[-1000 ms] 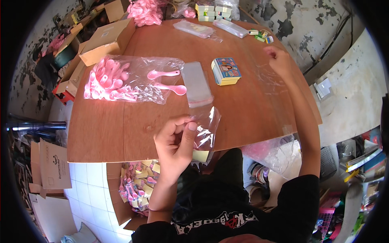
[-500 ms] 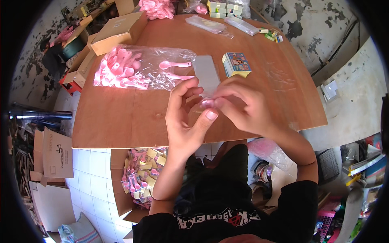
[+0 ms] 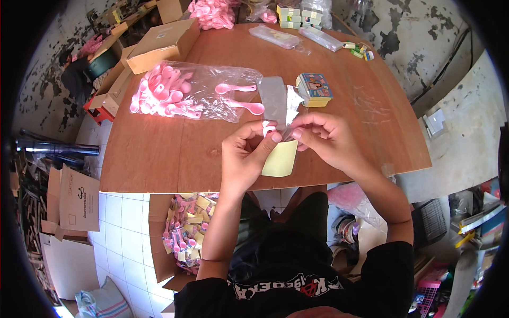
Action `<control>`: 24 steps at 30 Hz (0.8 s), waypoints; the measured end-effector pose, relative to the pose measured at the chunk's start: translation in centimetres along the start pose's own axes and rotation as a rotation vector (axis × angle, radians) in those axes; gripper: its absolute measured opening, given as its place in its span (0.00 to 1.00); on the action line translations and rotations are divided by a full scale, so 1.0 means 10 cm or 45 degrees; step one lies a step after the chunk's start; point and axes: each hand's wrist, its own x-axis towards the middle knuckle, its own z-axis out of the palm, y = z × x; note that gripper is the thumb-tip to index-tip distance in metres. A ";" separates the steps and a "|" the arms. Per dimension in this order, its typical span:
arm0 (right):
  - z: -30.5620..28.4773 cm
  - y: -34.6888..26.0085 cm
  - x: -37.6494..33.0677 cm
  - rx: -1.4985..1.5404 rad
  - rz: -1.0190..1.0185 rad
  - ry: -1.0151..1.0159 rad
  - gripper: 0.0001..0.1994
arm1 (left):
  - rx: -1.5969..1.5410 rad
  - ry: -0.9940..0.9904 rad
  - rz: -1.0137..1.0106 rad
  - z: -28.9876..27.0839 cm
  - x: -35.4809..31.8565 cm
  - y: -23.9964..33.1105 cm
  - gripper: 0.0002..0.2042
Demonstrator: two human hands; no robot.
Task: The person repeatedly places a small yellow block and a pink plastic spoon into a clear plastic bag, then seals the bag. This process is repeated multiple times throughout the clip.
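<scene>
Over the near part of the brown table, my left hand (image 3: 241, 153) is closed, pinching a small pink spoon (image 3: 269, 129) whose handle is mostly hidden. Opposite it, the thumb and fingers of my right hand (image 3: 328, 142) pinch clear plastic film that stretches between both hands. A pale yellow card (image 3: 280, 160) hangs below the fingertips, seemingly with the film. Just beyond them stands a shiny whitish strip (image 3: 292, 104), perhaps glare on the plastic. Farther off lie a stack of clear plastic sleeves (image 3: 273, 99) and a stack of printed cards (image 3: 315, 89).
A clear bag of pink spoons (image 3: 161, 94) lies at the left on the table (image 3: 175, 159), with two loose spoons on its film. A cardboard carton (image 3: 164, 43) sits behind it. Below the edge, a box (image 3: 159, 228) holds packed spoons with yellow cards.
The yellow card and whitish strip now show at my hands. My right hand has moved slightly away from the left, with film between them. The view has shifted a little.
</scene>
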 end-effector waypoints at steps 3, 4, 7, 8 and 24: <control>-0.04 0.04 -0.02 0.062 0.042 0.027 0.10 | -0.040 -0.007 -0.013 -0.03 -0.01 -0.06 0.09; -0.06 0.05 -0.02 0.065 0.068 0.025 0.10 | -0.075 -0.015 -0.030 -0.04 -0.01 -0.07 0.09; -0.07 0.07 -0.05 0.190 0.074 0.040 0.11 | -0.032 0.018 -0.045 -0.02 0.00 -0.07 0.10; -0.07 0.08 -0.06 0.192 0.075 0.040 0.11 | -0.031 0.017 -0.047 -0.01 0.00 -0.07 0.10; -0.27 0.17 -0.12 0.218 -0.172 -0.120 0.08 | -0.345 -0.134 -0.107 -0.11 0.00 -0.15 0.08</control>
